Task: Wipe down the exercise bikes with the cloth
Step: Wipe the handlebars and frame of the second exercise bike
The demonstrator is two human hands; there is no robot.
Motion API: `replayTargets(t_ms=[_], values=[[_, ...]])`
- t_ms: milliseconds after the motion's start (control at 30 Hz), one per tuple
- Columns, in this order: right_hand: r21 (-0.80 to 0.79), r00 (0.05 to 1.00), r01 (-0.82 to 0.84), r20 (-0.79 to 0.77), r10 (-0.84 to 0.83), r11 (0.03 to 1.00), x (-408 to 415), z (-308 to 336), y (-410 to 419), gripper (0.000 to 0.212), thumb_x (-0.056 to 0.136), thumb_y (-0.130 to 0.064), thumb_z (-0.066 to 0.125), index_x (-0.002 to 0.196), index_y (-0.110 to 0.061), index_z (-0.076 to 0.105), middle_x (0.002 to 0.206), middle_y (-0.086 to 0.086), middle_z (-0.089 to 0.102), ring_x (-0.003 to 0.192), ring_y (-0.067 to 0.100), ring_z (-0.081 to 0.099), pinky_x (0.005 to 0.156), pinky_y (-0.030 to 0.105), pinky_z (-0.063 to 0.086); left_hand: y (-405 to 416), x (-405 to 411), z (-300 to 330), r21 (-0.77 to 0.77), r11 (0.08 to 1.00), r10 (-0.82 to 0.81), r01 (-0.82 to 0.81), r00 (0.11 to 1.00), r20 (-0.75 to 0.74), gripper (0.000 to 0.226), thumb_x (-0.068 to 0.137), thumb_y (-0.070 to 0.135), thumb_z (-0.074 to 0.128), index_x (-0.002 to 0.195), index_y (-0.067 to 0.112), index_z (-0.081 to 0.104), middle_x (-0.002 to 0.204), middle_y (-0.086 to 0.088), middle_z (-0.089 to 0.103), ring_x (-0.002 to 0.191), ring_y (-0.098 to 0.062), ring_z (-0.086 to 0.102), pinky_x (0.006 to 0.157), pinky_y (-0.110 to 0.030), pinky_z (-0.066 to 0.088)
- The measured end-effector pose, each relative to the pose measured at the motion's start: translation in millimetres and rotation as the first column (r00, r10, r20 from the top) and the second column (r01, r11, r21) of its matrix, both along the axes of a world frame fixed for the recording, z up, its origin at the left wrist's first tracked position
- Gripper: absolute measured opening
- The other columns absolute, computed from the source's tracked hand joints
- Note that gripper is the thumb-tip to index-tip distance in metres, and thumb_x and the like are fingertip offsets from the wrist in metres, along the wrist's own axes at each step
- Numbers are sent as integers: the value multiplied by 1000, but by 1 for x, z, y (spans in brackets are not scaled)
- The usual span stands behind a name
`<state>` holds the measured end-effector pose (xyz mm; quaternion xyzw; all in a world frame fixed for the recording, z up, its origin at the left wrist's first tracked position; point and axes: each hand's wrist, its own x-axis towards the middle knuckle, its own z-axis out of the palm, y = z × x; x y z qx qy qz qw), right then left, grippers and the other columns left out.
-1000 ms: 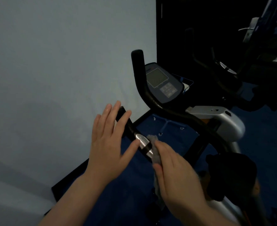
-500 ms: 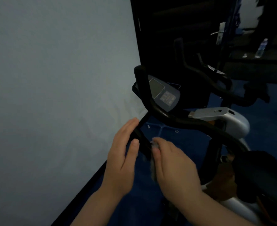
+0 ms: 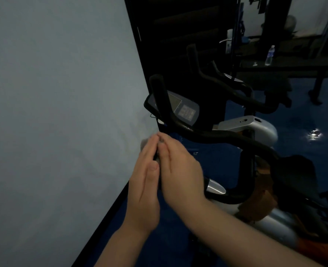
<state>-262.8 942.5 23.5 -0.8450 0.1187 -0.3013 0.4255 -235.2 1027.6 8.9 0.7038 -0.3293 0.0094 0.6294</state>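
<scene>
While both hands (image 3: 155, 176) press flat around the near bike's (image 3: 213, 135) left handle, pinching the barely visible cloth (image 3: 161, 140), wiping looks early: console, frame, second bike (image 3: 226, 83) remain.

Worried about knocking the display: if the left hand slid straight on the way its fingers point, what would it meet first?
Probably the curved black handlebar just beyond the left hand, before the grey console. Depth is unclear; it may pass beside the bar toward the pale wall.

You see the curved black foam handlebar (image 3: 213, 134), the dark console with grey screen (image 3: 180, 107), the silver plastic bike housing (image 3: 255, 126), the glossy blue floor (image 3: 304, 120) and the plain pale grey wall (image 3: 53, 93).
</scene>
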Motion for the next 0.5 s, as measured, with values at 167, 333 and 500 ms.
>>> replayTargets(t_ms=[167,333,500], values=[[-224,998,-7,65,22,974,-23,-19,-12,47,96,-19,51,142,-25,41,142,-9,48,122,6,50,101,18,38,6,2,-8,0,1000,-6,6,1000,9,49,98,43,30,146,33,29,151,26,33,141,3,27,109,-9,24],[-196,975,-164,115,188,967,7,7,-19,27,98,-17,46,121,-20,60,124,-7,59,113,7,52,95,27,44,10,3,-11,-80,993,88,-89,996,-22,46,99,39,33,145,36,30,146,32,37,137,7,31,101,-2,28],[-623,927,-266,45,373,736,-3,2,-59,34,91,-8,62,124,-14,62,135,2,55,122,21,52,96,36,48,15,3,-13,-65,989,129,-133,990,-59,48,98,40,33,146,34,32,147,29,37,138,6,31,103,-4,28]])
